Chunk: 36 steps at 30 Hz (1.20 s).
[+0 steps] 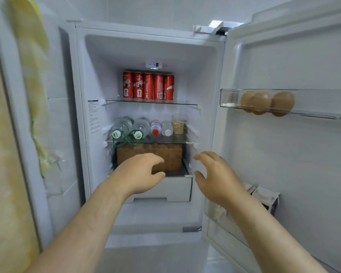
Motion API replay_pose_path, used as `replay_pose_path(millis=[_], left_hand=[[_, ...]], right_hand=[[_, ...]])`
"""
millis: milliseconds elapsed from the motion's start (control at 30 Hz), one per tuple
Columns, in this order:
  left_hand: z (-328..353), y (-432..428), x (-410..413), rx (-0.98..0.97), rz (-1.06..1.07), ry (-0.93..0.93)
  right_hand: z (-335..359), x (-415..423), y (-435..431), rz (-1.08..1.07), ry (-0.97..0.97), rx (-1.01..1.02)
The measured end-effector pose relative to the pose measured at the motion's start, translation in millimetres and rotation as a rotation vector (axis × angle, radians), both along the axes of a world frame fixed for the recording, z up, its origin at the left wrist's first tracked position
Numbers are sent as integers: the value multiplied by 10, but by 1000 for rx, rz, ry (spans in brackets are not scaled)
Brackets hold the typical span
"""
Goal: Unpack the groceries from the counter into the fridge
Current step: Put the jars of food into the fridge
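Fingers (156, 157) of the left hand (138, 174) are gently curved and slightly spread, holding nothing; they hang in front of the brown box (165, 154), and I cannot tell whether they touch it. The right hand (217, 178) also holds nothing, its fingers and thumb spread and curved, just beside the right end of the same shelf. The box sits on the lowest shelf of the open fridge (81, 75), above a white drawer (175, 188). One shelf up, water bottles (130, 129) lie on their sides next to a jar (178, 125). Red cans (148, 86) stand in a row on the top shelf. Eggs (264, 103) rest in the door rack, with cartons (264, 196) lower down.
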<state>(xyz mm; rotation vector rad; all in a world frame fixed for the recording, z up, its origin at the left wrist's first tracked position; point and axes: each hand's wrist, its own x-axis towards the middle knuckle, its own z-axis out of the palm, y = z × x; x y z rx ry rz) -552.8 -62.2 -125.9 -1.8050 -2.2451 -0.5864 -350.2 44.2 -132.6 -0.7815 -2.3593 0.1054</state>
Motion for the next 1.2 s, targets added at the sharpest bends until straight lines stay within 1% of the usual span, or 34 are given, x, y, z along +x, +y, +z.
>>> replay_pose_path(millis=[133, 233, 400, 567, 667, 733, 800, 900, 1033, 1200], left_hand=[[-148, -151, 161, 26, -42, -2], [-160, -123, 308, 16, -111, 17], [-148, -59, 640, 57, -258, 23], [-398, -8, 920, 45, -428, -29], [-588, 110, 1132, 56, -572, -125], [-710, 204, 1339, 64, -673, -204], [-797, 253, 1599, 75, -767, -221], [-867, 245, 2024, 35, -889, -245], [-899, 197, 2588, -39, -1020, -192], [-899, 33, 3440, -106, -1140, -136]], right_hand=[[-150, 290, -261, -29, 41, 48], [-261, 508, -376, -109, 55, 13], [-341, 974, -570, -290, 5, 27], [-514, 1554, -903, -550, -81, 3], [-686, 1905, -1150, -665, -12, -53], [-816, 2133, -1330, -749, 15, -94], [-919, 2354, -1518, -845, -4, -147], [-975, 2656, -1799, -964, -23, -198], [-990, 3080, -2206, -1091, -2, -253], [-1074, 3768, -2828, -1279, 76, -287]])
